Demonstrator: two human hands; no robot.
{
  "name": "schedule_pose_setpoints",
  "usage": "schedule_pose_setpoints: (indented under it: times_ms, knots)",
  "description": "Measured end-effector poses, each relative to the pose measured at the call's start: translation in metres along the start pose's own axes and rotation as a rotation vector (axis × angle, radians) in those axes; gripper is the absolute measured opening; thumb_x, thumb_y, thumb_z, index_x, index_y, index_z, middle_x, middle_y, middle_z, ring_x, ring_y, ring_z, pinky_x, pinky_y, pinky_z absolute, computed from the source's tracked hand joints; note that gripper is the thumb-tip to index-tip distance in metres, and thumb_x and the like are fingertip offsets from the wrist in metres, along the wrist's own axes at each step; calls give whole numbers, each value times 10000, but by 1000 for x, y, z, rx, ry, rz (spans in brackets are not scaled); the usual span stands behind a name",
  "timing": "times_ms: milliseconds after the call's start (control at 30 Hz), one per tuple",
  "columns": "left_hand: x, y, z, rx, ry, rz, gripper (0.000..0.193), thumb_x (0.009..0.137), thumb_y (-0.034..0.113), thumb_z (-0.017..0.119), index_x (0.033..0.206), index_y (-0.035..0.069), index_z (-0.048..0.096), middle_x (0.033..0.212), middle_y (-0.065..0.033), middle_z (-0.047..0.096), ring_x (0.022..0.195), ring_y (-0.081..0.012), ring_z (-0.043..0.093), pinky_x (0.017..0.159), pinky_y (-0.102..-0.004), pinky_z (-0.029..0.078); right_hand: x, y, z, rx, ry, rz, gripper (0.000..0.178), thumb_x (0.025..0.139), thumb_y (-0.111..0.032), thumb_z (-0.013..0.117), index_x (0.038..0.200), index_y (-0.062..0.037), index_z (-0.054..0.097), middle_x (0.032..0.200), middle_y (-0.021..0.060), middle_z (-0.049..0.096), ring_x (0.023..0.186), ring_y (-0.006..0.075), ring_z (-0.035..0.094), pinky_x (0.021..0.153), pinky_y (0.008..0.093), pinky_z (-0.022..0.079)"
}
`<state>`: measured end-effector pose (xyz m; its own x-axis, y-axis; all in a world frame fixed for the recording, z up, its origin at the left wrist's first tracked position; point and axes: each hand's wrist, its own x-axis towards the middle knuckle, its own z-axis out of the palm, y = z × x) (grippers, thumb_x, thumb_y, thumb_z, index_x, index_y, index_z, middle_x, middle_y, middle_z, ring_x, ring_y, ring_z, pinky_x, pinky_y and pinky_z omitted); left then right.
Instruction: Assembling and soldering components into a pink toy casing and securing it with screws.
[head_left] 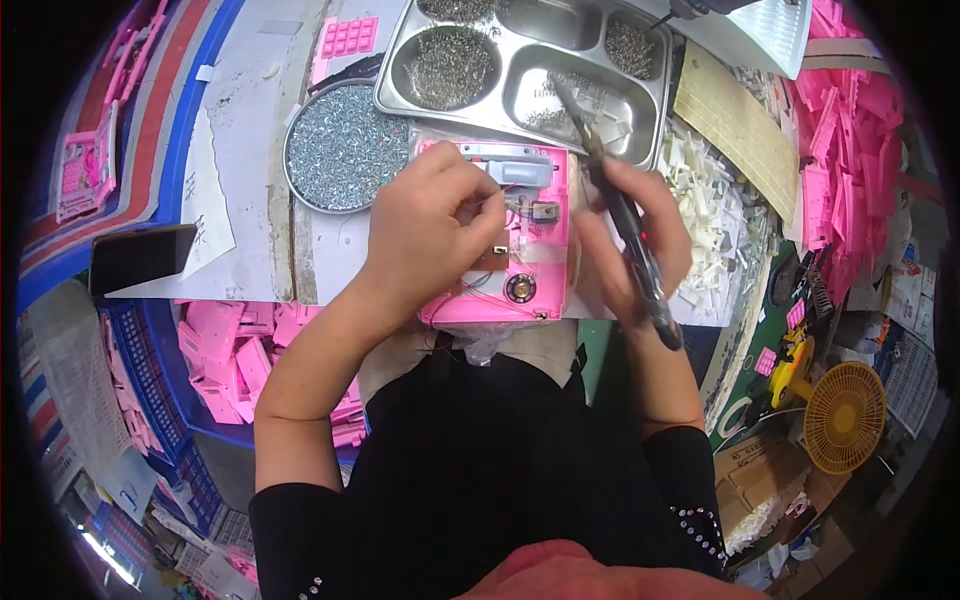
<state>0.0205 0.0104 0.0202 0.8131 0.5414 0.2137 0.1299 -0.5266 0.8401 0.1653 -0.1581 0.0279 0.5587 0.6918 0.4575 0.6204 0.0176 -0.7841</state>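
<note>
At the near edge of the desk [250,250], the left hand [435,225] bends its fingers [478,195] together onto the open pink plastic casing [535,265], their tips pinched at thin wiring inside it; what exactly they grip is hidden. The casing is a flat rectangular shell, glossy, with a grey metal strip across its far end, a small brown circuit board and a round black speaker near its front edge. The right hand [640,240] wraps its fingers [668,215] around a slim dark tool [625,225] with a long pointed shaft, its tip slanting away over the steel tray. Beyond the casing sits that compartmented steel tray [660,105], shiny and smooth-walled, holding heaps of small metal screws. Left of the tray, a round shallow dish [345,150] is filled with glinting silvery screws. Toward the desk's right side lies a loose pile of white plastic pieces [715,215], and past it a heap of pink plastic parts [850,170]. Below the desk's left edge, a blue crate [150,370] holds more pink shells.
</note>
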Motion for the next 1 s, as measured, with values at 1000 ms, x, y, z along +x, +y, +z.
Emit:
schedule_pose_setpoints:
  times_ms: [1000]
  knots:
    - [-4,-6,0,69,11,3,38,804,13,746,817,10,710,755,-56,591,609,-153,586,559,-292,462,-13,9,-11,26,-146,-264,318,710,-28,799,1002,-60,679,704,53,632,556,244,530,633,369,434]
